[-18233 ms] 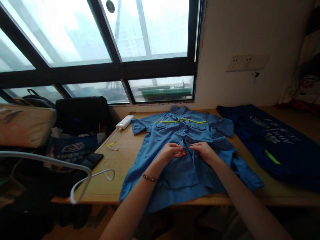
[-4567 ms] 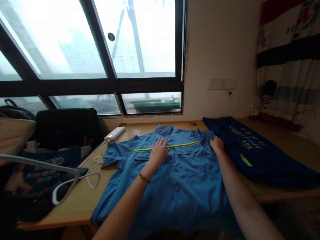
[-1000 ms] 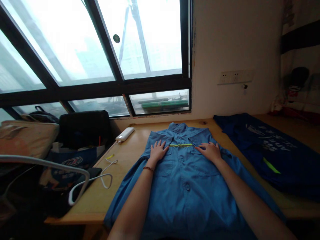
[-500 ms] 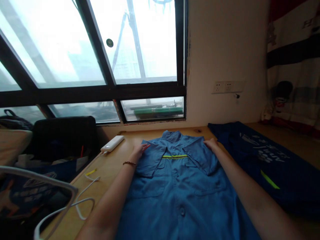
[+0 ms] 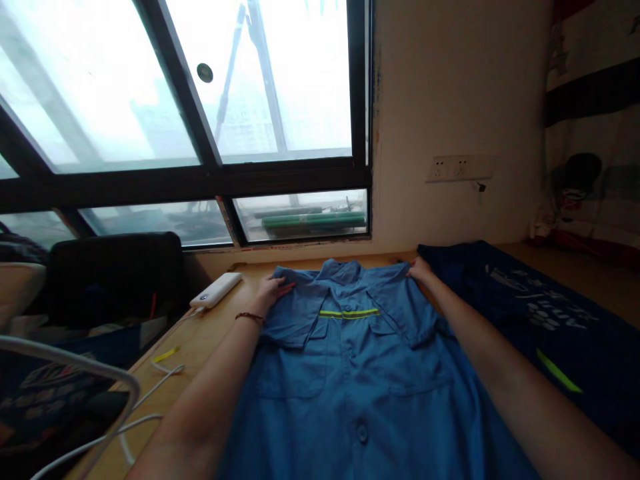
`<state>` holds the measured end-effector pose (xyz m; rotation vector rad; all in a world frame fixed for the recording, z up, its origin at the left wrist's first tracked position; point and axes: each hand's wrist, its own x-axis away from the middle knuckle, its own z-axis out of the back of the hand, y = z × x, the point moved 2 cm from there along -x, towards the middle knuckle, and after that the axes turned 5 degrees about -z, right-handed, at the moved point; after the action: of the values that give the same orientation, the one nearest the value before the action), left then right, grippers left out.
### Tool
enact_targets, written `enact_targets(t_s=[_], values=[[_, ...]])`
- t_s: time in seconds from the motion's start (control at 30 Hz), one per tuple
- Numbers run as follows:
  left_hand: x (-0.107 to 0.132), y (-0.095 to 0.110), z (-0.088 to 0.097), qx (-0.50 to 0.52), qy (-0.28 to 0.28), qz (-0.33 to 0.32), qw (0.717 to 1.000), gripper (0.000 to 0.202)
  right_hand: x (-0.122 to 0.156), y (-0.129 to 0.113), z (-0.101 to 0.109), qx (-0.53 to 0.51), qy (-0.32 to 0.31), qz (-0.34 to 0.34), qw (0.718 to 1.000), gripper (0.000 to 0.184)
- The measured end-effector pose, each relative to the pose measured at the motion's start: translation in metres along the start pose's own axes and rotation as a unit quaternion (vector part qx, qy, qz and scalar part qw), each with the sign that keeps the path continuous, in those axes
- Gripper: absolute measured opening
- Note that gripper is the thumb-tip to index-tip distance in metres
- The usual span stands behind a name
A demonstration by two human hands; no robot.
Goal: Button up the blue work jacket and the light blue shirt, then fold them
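A light blue work shirt [image 5: 350, 373] with a yellow-green stripe lies front up on the wooden table [image 5: 215, 327], both sleeves folded in over the chest. My left hand [image 5: 270, 291] grips the shirt's left shoulder near the collar. At the right shoulder, my right hand [image 5: 419, 269] pinches the fabric edge. Both arms reach forward over the shirt's sides.
A dark blue garment [image 5: 540, 320] with white print lies to the right. A white power bank [image 5: 215, 290] with its cable sits at the left, beside a black bag [image 5: 110, 273]. A white hanger [image 5: 75, 360] pokes in at the lower left. The window is straight ahead.
One second ago both hands lay flat on the chest; they have slid out to the shoulders and closed on the fabric. The sleeves stay folded inward.
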<state>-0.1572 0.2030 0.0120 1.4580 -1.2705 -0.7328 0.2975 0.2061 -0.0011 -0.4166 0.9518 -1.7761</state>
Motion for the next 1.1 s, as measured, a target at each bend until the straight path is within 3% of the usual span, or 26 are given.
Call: enact_targets(t_s=[0.1,0.2,0.27,0.37,0.47,0.6,0.67,0.73,0.8,0.87,0.93,1.1], values=[[-0.009,0.032,-0.023,0.042,-0.047,-0.144,0.988,0.021,-0.027,-0.025,0.021,-0.02,0.076,0.012,0.997,0.045],[-0.001,0.067,-0.047,0.123,-0.068,-0.268,0.953,0.021,-0.045,-0.059,0.051,-0.136,0.14,0.074,0.978,0.047],[0.017,0.082,-0.055,0.17,-0.055,-0.296,0.938,0.019,-0.041,-0.076,0.072,-0.235,0.142,0.108,0.956,0.047],[0.064,0.084,-0.051,0.213,-0.037,-0.258,0.942,0.016,-0.004,-0.083,0.103,-0.321,0.077,0.13,0.935,0.05],[0.129,0.058,-0.022,0.195,-0.082,-0.198,0.957,0.015,0.072,-0.063,0.133,-0.313,-0.033,0.136,0.939,0.058],[0.212,0.002,0.053,-0.051,-0.108,-0.081,0.99,0.02,0.205,-0.001,0.154,-0.172,-0.179,0.085,0.965,0.069],[0.242,-0.019,0.094,-0.237,-0.141,-0.049,0.96,0.019,0.264,0.035,0.152,-0.108,-0.238,0.059,0.964,0.068],[0.263,-0.028,0.127,-0.388,-0.208,-0.1,0.892,0.018,0.307,0.064,0.145,-0.041,-0.262,0.061,0.962,0.062],[0.274,-0.029,0.146,-0.464,-0.25,-0.175,0.832,0.016,0.332,0.081,0.135,0.005,-0.283,0.094,0.955,0.042],[0.278,-0.028,0.151,-0.495,-0.273,-0.219,0.795,0.013,0.339,0.084,0.128,0.012,-0.292,0.131,0.947,0.03],[0.275,-0.027,0.145,-0.506,-0.288,-0.226,0.781,0.013,0.332,0.08,0.123,-0.001,-0.288,0.155,0.945,0.029],[0.238,-0.027,0.104,-0.463,-0.295,-0.254,0.796,0.016,0.276,0.063,0.109,-0.004,-0.262,0.209,0.942,0.024]])
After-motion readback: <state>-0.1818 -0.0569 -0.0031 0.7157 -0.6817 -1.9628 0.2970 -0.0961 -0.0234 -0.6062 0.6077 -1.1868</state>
